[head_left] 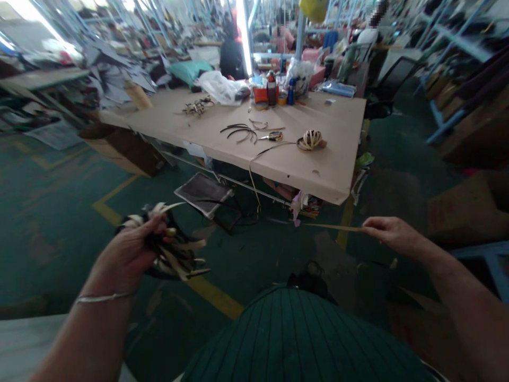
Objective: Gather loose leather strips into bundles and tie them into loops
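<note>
On the left, my left hand (139,244) is closed around a bundle of black and cream strips (178,257), whose loose ends stick out to the right. Far to the right, my right hand (387,233) pinches the end of a narrow tan strip (334,227) between thumb and fingers. That strip stretches leftward, and its far end fades out over the dark floor. Beyond my hands, a wound ball of strips (312,139) rests on the table (238,114). Scissors (272,136) lie beside it, close to several loose dark strips (242,130).
A low stool (204,192) stands at the table's front edge. Bottles (271,90), a clear plastic bag (225,87) and a tangle of strips (195,107) are at the table's back. Cardboard boxes (469,212) stand at right, and an open carton (119,146) at left.
</note>
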